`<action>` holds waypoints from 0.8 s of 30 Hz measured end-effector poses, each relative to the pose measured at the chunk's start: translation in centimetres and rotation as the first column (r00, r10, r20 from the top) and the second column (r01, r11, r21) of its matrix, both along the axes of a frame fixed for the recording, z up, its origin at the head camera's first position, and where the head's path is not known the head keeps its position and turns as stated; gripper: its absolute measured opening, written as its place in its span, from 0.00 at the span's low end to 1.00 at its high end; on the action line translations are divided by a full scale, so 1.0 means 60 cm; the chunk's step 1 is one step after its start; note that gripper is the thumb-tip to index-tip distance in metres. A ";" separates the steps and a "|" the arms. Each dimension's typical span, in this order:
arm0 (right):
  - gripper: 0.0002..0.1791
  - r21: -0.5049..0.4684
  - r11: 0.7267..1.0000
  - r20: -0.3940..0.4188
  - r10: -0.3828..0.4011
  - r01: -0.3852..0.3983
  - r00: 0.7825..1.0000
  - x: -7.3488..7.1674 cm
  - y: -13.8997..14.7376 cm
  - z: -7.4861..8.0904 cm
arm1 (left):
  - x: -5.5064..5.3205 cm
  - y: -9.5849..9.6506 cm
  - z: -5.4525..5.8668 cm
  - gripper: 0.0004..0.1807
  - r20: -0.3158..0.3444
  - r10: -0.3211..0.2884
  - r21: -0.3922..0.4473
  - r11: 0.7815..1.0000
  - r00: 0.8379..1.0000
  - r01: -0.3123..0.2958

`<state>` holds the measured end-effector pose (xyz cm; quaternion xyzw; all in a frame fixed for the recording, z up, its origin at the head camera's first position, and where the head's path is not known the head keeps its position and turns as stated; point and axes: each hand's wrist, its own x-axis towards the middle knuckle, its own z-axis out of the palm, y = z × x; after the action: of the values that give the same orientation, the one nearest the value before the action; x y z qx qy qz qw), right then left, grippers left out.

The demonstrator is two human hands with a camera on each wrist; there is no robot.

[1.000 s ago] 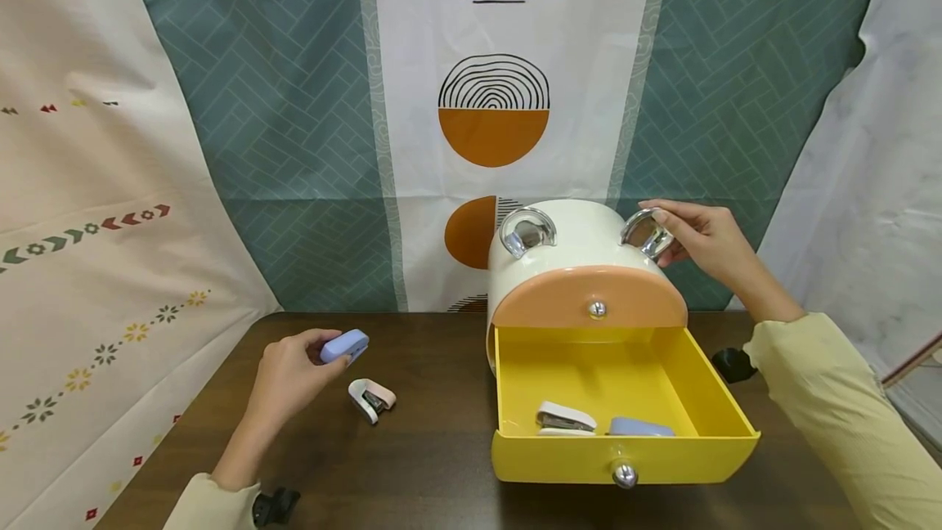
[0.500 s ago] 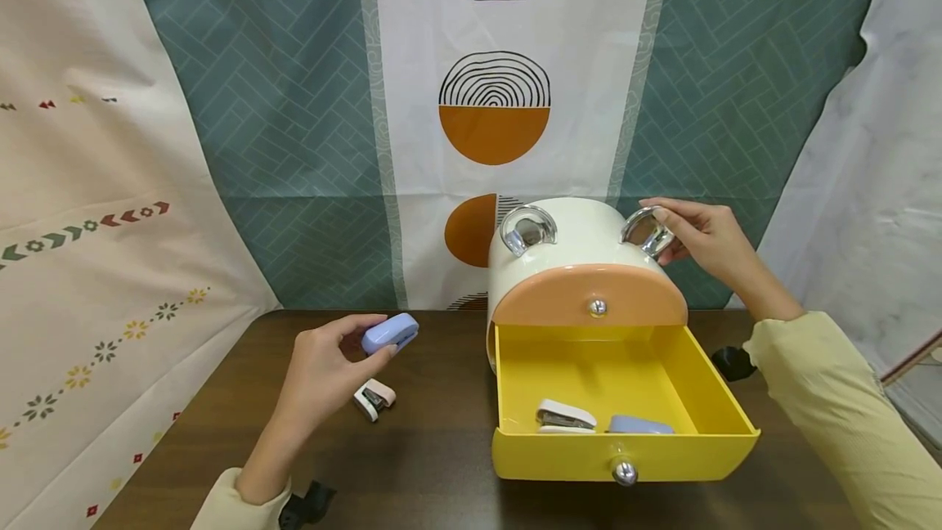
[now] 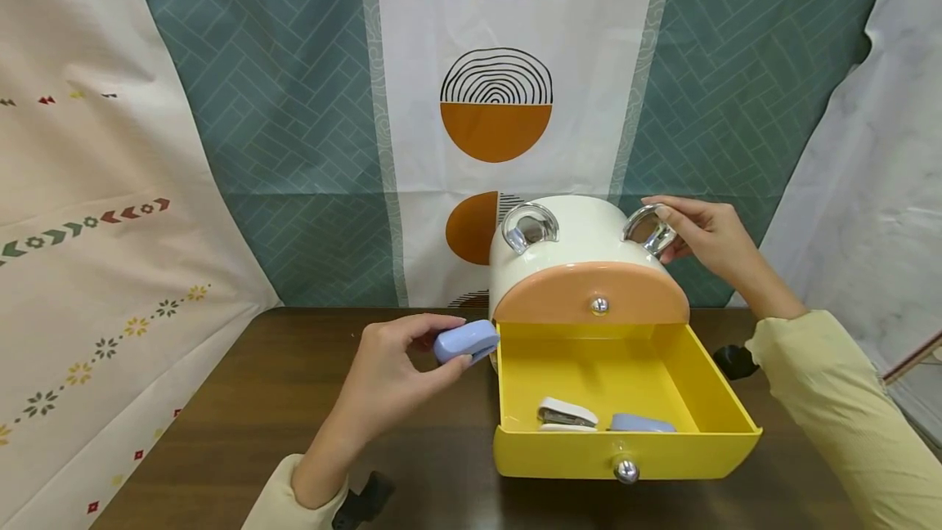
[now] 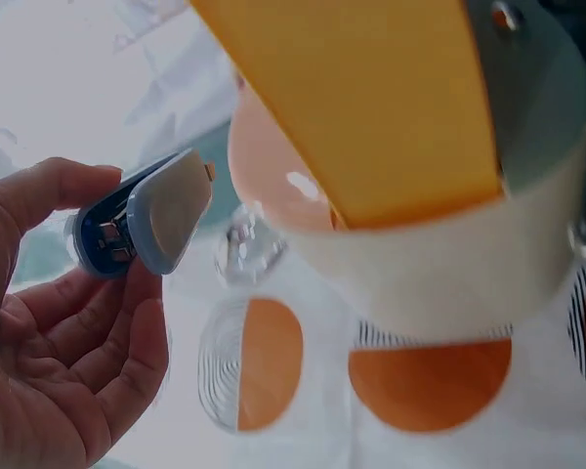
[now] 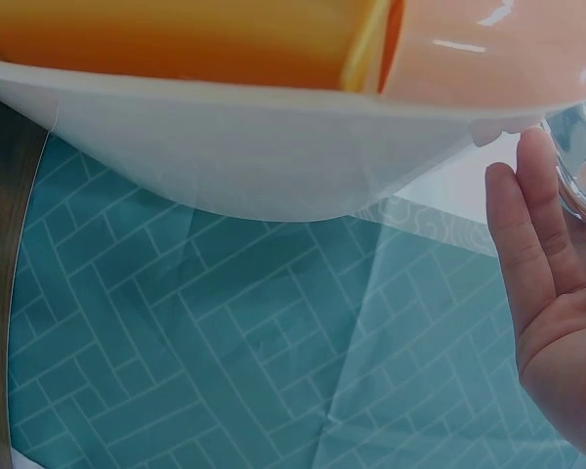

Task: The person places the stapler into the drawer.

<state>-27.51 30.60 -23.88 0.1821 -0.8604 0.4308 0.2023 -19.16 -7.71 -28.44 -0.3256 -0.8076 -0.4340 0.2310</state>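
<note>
From where I'm standing, the left hand (image 3: 390, 375) is pinching a blue stapler (image 3: 466, 340) between thumb and fingers, above the wooden table (image 3: 287, 383). It is the one thing really moving: over the last second it has been travelling rightward from the table's left side, and now the stapler's tip is overlapping the drawer's left edge as I'm seeing it from the head view. I'm making out no contact between the two. The hand is now covering the spot where a pale stapler was lying, so I'm losing sight of that one.

Next along, the yellow drawer (image 3: 629, 456) is standing pulled out of the white cabinet (image 3: 577, 223). Inside, near its front wall, a white stapler (image 3: 571, 411) is lying on the left and a second blue stapler (image 3: 642, 424) on the right; neither is shifting.

At the far right, the right hand (image 3: 706, 231) is gripping the right silver ring (image 3: 657, 242) between thumb and fingers, just as it was doing a second ago, apparently steadying the cabinet.

To my judgement, all this is bringing the carry almost across: the held stapler is sitting beside the drawer, not yet inside, and lowering it too soon would be risking a knock on the rim.
</note>
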 end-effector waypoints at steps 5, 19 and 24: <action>0.21 0.004 1.000 0.002 -0.005 0.005 1.000 0.001 0.001 0.000 | 0.009 0.034 0.005 0.15 0.006 -0.102 -0.012 0.995 0.995 0.102; 0.22 0.026 0.998 0.017 -0.064 0.063 0.998 -0.003 0.000 -0.001 | 0.014 0.119 0.006 0.16 0.081 -0.258 -0.074 0.962 0.963 0.264; 0.21 0.020 0.999 0.005 -0.044 0.044 0.999 0.001 -0.001 -0.001 | 0.002 0.152 0.000 0.17 0.142 -0.282 -0.139 0.943 0.949 0.301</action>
<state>-27.47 30.52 -23.95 0.1640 -0.8690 0.4182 0.2074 -19.02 1.39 -28.44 -0.4322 -0.7950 -0.4163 0.0883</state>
